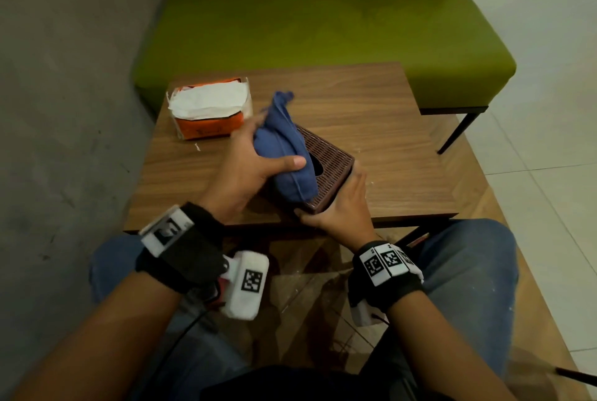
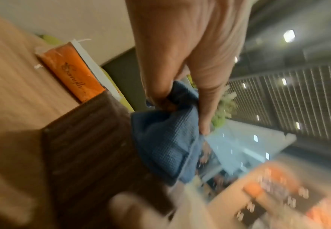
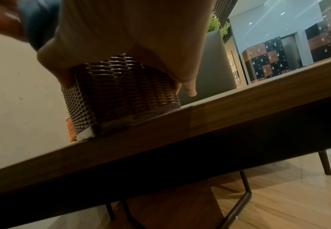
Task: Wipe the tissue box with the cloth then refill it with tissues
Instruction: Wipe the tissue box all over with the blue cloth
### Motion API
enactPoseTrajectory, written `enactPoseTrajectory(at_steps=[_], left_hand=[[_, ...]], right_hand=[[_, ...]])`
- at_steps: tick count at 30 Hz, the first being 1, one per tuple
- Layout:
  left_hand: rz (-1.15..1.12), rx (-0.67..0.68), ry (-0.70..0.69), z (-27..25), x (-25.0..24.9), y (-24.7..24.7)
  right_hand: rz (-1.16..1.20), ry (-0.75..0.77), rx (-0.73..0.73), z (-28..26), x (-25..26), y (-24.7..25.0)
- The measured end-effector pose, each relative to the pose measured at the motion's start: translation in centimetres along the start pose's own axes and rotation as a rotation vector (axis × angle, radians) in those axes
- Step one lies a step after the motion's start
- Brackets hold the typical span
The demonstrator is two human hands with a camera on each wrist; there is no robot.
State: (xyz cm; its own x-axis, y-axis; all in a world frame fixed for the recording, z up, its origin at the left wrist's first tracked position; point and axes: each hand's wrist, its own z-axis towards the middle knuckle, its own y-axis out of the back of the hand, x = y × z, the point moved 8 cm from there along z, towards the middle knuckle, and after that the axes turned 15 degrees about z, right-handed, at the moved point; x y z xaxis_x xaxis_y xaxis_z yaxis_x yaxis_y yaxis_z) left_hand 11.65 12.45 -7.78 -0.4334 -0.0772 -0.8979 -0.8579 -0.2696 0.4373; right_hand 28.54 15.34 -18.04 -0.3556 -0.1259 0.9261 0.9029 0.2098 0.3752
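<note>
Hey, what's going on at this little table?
A seated person's left hand grips a bunched blue cloth against the top of a dark brown woven tissue box on the wooden table, apparently wiping it. The right hand holds the box's near end steady. An opened orange pack of white tissues sits behind, untouched.

R hand (image 3: 121,38) clamped over the top of the brown woven tissue box (image 3: 121,93), thumb on its left face, fingers (image 3: 189,89) down its right side. Box sits on the wooden table (image 3: 239,111), near the front edge. Orange pack (image 3: 70,128) peeks out behind the box's lower-left corner. Dark blue cloth (image 3: 37,20) above-left of box, blurry. Green plant (image 3: 216,24) up-right of box, in the bkgd
</note>
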Motion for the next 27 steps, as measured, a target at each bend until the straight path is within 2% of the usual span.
enactPoseTrajectory(at_steps=[2, 6, 7, 11, 13, 15, 16, 17, 20, 21, 22, 24, 25, 26, 27], left_hand=[[0.347, -0.101, -0.045, -1.5, 0.7, -0.7], [0.961, -0.249, -0.328, -4.3, -0.1, -1.6], [1.017, -0.245, -0.382, -4.6, -0.2, -2.0], [0.855, 0.084, -0.454, -5.3, 0.7, -4.9], [0.871, 0.136, -0.516, -4.8, 1.0, -5.0], [0.848, 0.104, -0.552, -3.7, 0.5, -4.1], [0.766, 0.067, -0.519, -2.8, 0.1, -3.2], [0.651, -0.013, -0.447, -1.7, -0.2, -1.9], [0.402, -0.371, -0.218, 0.2, -0.2, 1.9], [0.408, -0.388, -0.219, 0.1, -0.6, 1.5], [0.452, -0.325, -0.265, -0.4, -1.3, 0.0], [0.619, -0.121, -0.474, -3.1, -2.8, -4.6], [0.695, -0.062, -0.567, -4.3, -2.8, -5.8], [0.732, -0.043, -0.593, -4.2, -2.3, -5.6], [0.740, -0.067, -0.543, -3.0, -1.3, -4.3]], right_hand=[[-0.002, 0.001, 0.014, 0.0, 0.0, -0.1], [0.008, 0.004, 0.037, 0.1, 0.1, -0.2], [0.015, 0.000, 0.031, 0.1, 0.0, -0.2], [0.043, -0.003, 0.032, 0.0, 0.0, -0.4], [0.039, 0.017, 0.038, 0.1, 0.2, -0.3], [0.029, 0.023, 0.029, 0.2, 0.2, -0.2], [0.018, 0.020, 0.030, 0.3, 0.1, -0.2], [0.011, 0.023, 0.030, 0.3, 0.1, -0.2], [0.022, 0.037, 0.023, 0.5, 0.1, -0.1], [0.023, 0.043, 0.020, 0.6, 0.1, -0.1], [0.018, 0.043, 0.025, 0.6, 0.1, -0.1], [0.025, 0.027, 0.044, 0.5, 0.1, -0.4], [0.036, 0.027, 0.039, 0.5, 0.1, -0.4], [0.038, 0.032, 0.028, 0.4, 0.1, -0.3], [0.031, 0.037, 0.018, 0.3, 0.1, -0.3]])
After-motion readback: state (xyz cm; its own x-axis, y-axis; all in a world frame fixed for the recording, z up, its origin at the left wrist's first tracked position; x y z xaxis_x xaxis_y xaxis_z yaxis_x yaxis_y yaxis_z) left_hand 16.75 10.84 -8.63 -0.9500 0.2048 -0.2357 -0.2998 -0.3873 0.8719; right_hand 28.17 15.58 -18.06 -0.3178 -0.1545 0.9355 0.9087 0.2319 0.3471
